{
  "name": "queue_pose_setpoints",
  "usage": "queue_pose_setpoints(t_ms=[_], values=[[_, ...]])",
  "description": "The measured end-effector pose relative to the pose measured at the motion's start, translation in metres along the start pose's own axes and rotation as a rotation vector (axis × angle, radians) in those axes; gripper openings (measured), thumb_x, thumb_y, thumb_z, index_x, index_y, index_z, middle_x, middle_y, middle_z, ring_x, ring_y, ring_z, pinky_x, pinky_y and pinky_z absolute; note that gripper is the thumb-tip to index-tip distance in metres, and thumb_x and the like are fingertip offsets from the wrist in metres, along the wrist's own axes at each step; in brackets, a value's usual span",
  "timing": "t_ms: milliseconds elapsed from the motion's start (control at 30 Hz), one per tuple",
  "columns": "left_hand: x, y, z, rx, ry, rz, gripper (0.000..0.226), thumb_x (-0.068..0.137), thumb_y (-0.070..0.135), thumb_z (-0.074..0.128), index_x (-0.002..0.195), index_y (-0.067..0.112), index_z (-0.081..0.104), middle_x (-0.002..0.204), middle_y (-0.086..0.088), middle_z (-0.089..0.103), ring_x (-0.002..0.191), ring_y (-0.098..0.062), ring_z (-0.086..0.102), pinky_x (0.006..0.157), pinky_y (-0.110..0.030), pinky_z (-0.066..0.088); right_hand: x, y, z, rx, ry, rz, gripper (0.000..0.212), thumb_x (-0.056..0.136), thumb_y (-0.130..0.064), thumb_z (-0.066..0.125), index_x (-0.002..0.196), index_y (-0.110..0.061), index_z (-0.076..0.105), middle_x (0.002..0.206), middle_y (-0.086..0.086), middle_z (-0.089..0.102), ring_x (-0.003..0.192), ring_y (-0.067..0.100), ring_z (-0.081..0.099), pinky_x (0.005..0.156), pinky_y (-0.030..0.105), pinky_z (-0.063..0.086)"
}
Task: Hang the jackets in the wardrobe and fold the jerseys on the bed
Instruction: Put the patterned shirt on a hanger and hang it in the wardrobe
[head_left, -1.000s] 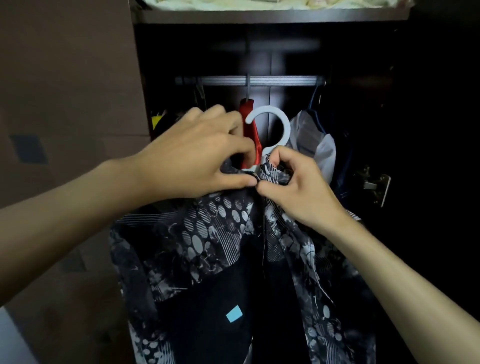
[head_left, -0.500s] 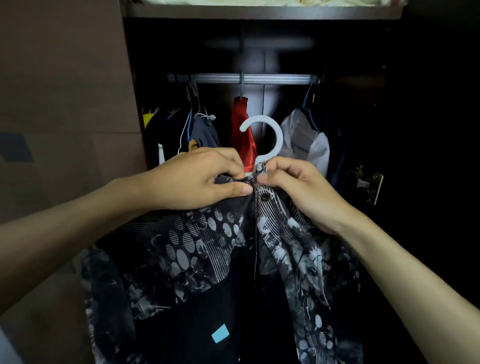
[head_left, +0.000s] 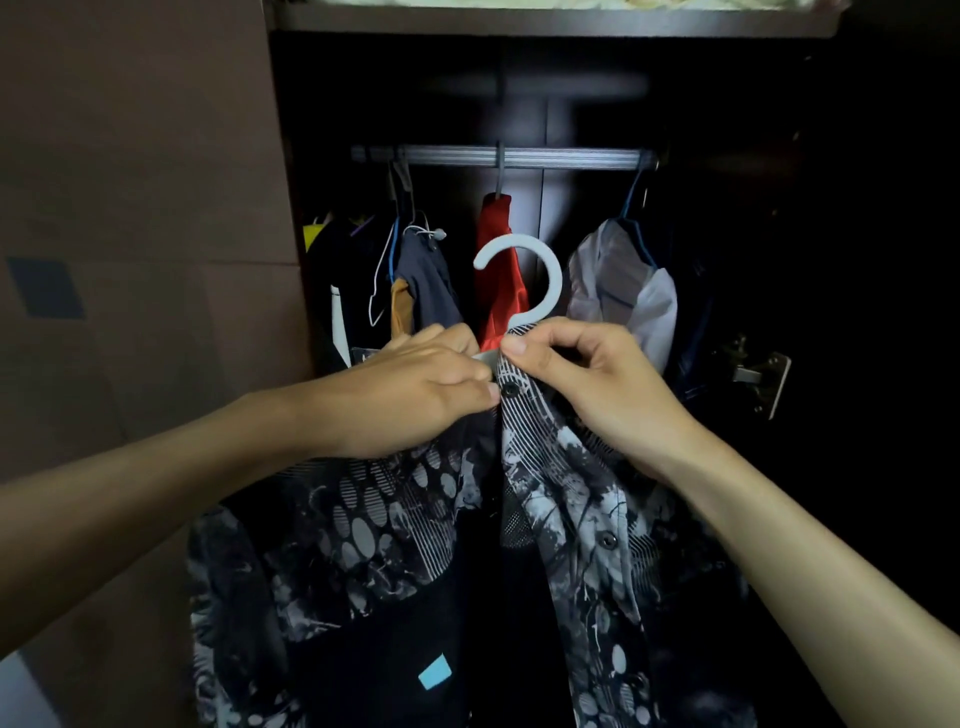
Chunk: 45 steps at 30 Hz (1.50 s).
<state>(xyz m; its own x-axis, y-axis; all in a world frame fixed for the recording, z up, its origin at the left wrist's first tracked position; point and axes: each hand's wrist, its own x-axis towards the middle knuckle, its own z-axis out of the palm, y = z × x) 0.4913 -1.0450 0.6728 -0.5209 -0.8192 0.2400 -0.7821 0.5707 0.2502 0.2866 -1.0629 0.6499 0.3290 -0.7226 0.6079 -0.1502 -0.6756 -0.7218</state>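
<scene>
A black jacket with grey and white print (head_left: 395, 525) hangs open on a white plastic hanger (head_left: 540, 275), held up in front of the open wardrobe. My left hand (head_left: 415, 389) grips the left side of its collar. My right hand (head_left: 587, 379) pinches the right collar edge just under the hanger's hook, beside a dark button. The hook is free in the air, well below the metal rail (head_left: 498, 156). The hanger's shoulders are hidden under the cloth.
On the rail hang a dark garment group (head_left: 415, 270) at the left, a red garment (head_left: 498, 270) in the middle and a white one (head_left: 623, 291) at the right. A brown wardrobe door (head_left: 140, 208) stands at the left. A metal hinge (head_left: 758, 374) sits on the right.
Both hands and the jacket have sunk lower, away from the rail. The hands moved slightly apart at the collar, with the right one now pinching just under the hook.
</scene>
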Motion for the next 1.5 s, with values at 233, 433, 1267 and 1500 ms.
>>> queue_pose_setpoints(t_ms=[233, 433, 1267, 1500], values=[[-0.003, -0.009, 0.001, -0.105, -0.018, -0.025, 0.044, 0.090, 0.056, 0.040, 0.073, 0.018, 0.053, 0.095, 0.013, 0.045, 0.102, -0.005, 0.042, 0.091, -0.029, 0.029, -0.004, 0.000, -0.010, 0.038, -0.206, 0.089, 0.025, 0.080, -0.017, 0.079, 0.103, -0.012, 0.073, 0.119, 0.014, 0.067, 0.114, 0.027, 0.064, 0.110, 0.040, 0.045], [-0.006, -0.005, -0.004, -0.181, -0.082, -0.050, 0.044, 0.092, 0.051, 0.037, 0.083, 0.010, 0.051, 0.100, 0.005, 0.045, 0.105, -0.008, 0.041, 0.094, -0.031, 0.031, -0.006, 0.002, -0.007, 0.019, -0.191, 0.030, 0.021, 0.080, -0.009, 0.084, 0.094, -0.019, 0.072, 0.105, 0.002, 0.067, 0.102, 0.011, 0.063, 0.106, 0.034, 0.045], [-0.002, -0.011, 0.003, -0.316, -0.041, -0.057, 0.029, 0.088, 0.056, 0.056, 0.066, 0.040, 0.067, 0.098, 0.021, 0.050, 0.089, 0.006, 0.050, 0.091, -0.024, 0.039, -0.009, 0.013, 0.002, -0.067, -0.062, -0.009, 0.007, 0.087, -0.019, 0.080, 0.092, -0.014, 0.081, 0.099, -0.007, 0.070, 0.096, -0.001, 0.065, 0.097, 0.016, 0.044], [-0.004, -0.013, 0.008, -0.271, -0.032, -0.047, 0.026, 0.098, 0.039, 0.057, 0.085, 0.021, 0.071, 0.109, 0.011, 0.051, 0.093, 0.003, 0.050, 0.097, -0.026, 0.040, -0.012, 0.014, -0.007, 0.035, -0.193, 0.097, 0.029, 0.085, 0.011, 0.071, 0.104, -0.009, 0.080, 0.117, 0.000, 0.070, 0.114, 0.010, 0.066, 0.111, 0.028, 0.045]])
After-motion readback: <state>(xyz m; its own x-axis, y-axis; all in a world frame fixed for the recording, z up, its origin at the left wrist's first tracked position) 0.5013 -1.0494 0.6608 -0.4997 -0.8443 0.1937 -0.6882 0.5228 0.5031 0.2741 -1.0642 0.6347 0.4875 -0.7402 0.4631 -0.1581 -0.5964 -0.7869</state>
